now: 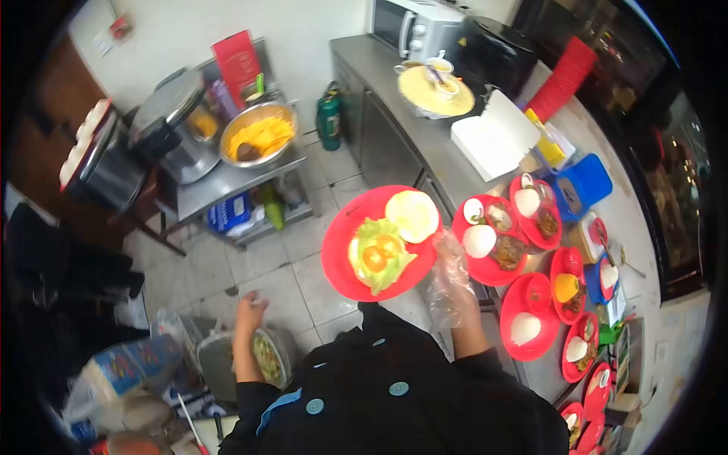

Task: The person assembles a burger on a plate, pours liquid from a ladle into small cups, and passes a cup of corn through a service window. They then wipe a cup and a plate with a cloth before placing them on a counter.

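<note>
My right hand [451,284], in a clear plastic glove, grips the edge of a red plate [337,262] in front of my body. On the plate lie a bun half [412,216] and, beside it, lettuce [394,271] topped with tomato slices [377,256]; whatever is under the lettuce is mostly covered. Low at my left side, my left hand [252,309] hangs with its fingers curled together, and what they hold, if anything, is too small to make out. It is nearest to a grey bin [212,353] with shredded greens [267,355] inside.
Several red plates of rice and meat [497,262] line the steel counter [379,72] on the right, near an open white box [485,148]. At left, a steel table [201,199] bears a bowl of yellow food [262,136] and a large pot [171,125]. A green extinguisher [329,121] stands on the floor.
</note>
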The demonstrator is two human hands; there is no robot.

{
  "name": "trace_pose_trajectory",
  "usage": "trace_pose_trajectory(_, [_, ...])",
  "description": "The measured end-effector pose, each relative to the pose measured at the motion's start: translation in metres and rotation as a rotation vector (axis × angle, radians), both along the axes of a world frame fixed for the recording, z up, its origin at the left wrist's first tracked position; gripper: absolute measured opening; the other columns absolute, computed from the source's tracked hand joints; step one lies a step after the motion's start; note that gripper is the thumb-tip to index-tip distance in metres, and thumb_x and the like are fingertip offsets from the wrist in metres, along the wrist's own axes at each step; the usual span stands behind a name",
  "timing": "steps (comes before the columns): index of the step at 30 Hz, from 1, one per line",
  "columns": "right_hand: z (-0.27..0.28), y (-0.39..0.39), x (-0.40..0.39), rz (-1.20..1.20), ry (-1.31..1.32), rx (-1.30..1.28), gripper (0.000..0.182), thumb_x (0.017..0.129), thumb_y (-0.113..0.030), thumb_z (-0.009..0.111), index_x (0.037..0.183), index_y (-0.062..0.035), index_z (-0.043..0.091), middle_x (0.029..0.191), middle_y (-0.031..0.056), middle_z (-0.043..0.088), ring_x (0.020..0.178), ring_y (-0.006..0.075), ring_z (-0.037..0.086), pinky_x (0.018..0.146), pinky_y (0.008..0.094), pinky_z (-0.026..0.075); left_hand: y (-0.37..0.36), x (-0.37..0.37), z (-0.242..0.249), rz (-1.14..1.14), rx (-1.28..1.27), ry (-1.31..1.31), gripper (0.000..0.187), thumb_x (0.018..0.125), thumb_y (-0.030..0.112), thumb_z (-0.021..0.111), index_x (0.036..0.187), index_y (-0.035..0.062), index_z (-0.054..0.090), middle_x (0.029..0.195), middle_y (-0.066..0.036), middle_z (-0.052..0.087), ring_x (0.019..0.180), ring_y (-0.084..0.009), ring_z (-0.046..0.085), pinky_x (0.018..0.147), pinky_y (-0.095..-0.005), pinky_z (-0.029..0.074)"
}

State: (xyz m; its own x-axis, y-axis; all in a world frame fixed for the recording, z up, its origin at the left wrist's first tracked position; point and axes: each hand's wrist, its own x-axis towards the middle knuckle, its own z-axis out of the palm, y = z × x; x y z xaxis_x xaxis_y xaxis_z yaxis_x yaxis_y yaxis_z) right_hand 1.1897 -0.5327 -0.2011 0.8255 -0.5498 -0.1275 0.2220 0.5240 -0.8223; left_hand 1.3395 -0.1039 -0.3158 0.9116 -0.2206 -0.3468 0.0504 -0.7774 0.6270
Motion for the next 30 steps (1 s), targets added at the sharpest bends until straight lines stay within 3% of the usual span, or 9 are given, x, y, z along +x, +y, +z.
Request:
trace_pose_trajectory(3, [-0.033,-0.033,0.033,-0.196,0.048,-0.008,0.032,0.093,-0.017,0.049,0.117,0.0036,0.045,0.111,0.0099,0.054,0.106,0.0162,0.052,0.093,0.0309,0.043,-0.156,0.021,0.079,-0.08,-0.784,0.477,0.047,0.095,0.032,0.047,0.132,0.004,0.041,0.119,-0.016,0.055,0.1,-0.0269,0.059,0.086,-0.0397,0.048])
trace_pose_trajectory(4, [-0.043,-0.042,0.039,-0.242,0.259,-0.257,0.035,0.096,-0.023,0.044,0.121,0.0015,0.041,0.112,0.0107,0.054,0.103,0.0164,0.054,0.086,0.0321,0.048,-0.191,0.031,0.093,-0.127,-0.93,0.58,0.045,0.096,0.032,0.044,0.133,0.0065,0.038,0.117,-0.015,0.055,0.1,-0.0259,0.06,0.084,-0.0415,0.05])
trace_pose_trajectory(7, [0.007,-0.051,0.062,-0.203,0.299,-0.158,0.035,0.096,-0.025,0.042,0.123,-0.0023,0.039,0.111,0.011,0.054,0.096,0.0159,0.057,0.074,0.0313,0.053,-0.271,0.066,0.119,-0.162,-1.099,0.694,0.042,0.097,0.03,0.04,0.133,0.0091,0.035,0.113,-0.013,0.056,0.096,-0.0236,0.061,0.077,-0.0423,0.054])
trace_pose_trajectory(8, [-0.012,-0.056,0.076,-0.373,0.367,-0.133,0.032,0.097,-0.025,0.04,0.122,-0.0044,0.04,0.107,0.0106,0.056,0.085,0.0153,0.061,0.063,0.0288,0.055,-0.293,0.078,0.122,-0.133,-1.161,0.687,0.039,0.098,0.029,0.039,0.131,0.0091,0.035,0.11,-0.012,0.057,0.092,-0.0225,0.063,0.073,-0.0414,0.057])
trace_pose_trajectory(13, [-0.024,-0.093,0.105,-0.383,0.368,-0.145,0.031,0.096,-0.024,0.043,0.117,-0.002,0.043,0.096,0.0113,0.059,0.07,0.0156,0.063,0.056,0.0282,0.056,-0.355,0.141,0.074,-0.106,-1.058,0.635,0.035,0.097,0.026,0.04,0.128,0.0098,0.038,0.103,-0.009,0.06,0.082,-0.0175,0.065,0.064,-0.0353,0.058])
trace_pose_trajectory(16, [-0.036,-0.112,0.109,-0.2,0.318,-0.013,0.041,0.094,-0.034,0.048,0.113,0.0017,0.045,0.099,0.0144,0.059,0.079,0.0214,0.063,0.067,0.0349,0.055,-0.397,0.19,0.052,-0.169,-0.99,0.668,0.034,0.097,0.025,0.041,0.127,0.0098,0.04,0.1,-0.007,0.061,0.08,-0.0158,0.065,0.061,-0.0327,0.058])
trace_pose_trajectory(18, [-0.043,-0.11,0.113,-0.202,0.45,0.143,0.039,0.093,-0.035,0.05,0.105,0.0024,0.047,0.088,0.0163,0.06,0.069,0.0226,0.064,0.063,0.0349,0.056,-0.432,0.223,0.042,-0.254,-0.924,0.71,0.034,0.097,0.026,0.041,0.127,0.0095,0.041,0.099,-0.007,0.062,0.079,-0.0155,0.065,0.06,-0.0314,0.057])
trace_pose_trajectory(25, [-0.079,-0.101,0.148,-0.771,0.321,0.288,0.032,0.092,-0.025,0.053,0.102,0.0035,0.043,0.078,0.0207,0.06,0.065,0.0283,0.064,0.059,0.0366,0.057,-0.58,0.267,0.001,-0.688,-0.573,0.792,0.042,0.096,0.033,0.044,0.129,0.0071,0.045,0.12,-0.006,0.055,0.102,-0.0177,0.057,0.083,-0.0358,0.049])
trace_pose_trajectory(30, [-0.083,-0.104,0.173,-0.879,0.33,0.304,0.033,0.093,-0.026,0.052,0.104,0.0042,0.042,0.081,0.0209,0.06,0.067,0.0284,0.064,0.062,0.0368,0.057,-0.603,0.28,0.001,-0.877,-0.49,0.443,0.041,0.093,0.022,0.051,0.129,0.0048,0.046,0.113,-0.011,0.056,0.098,-0.017,0.057,0.081,-0.0336,0.047])
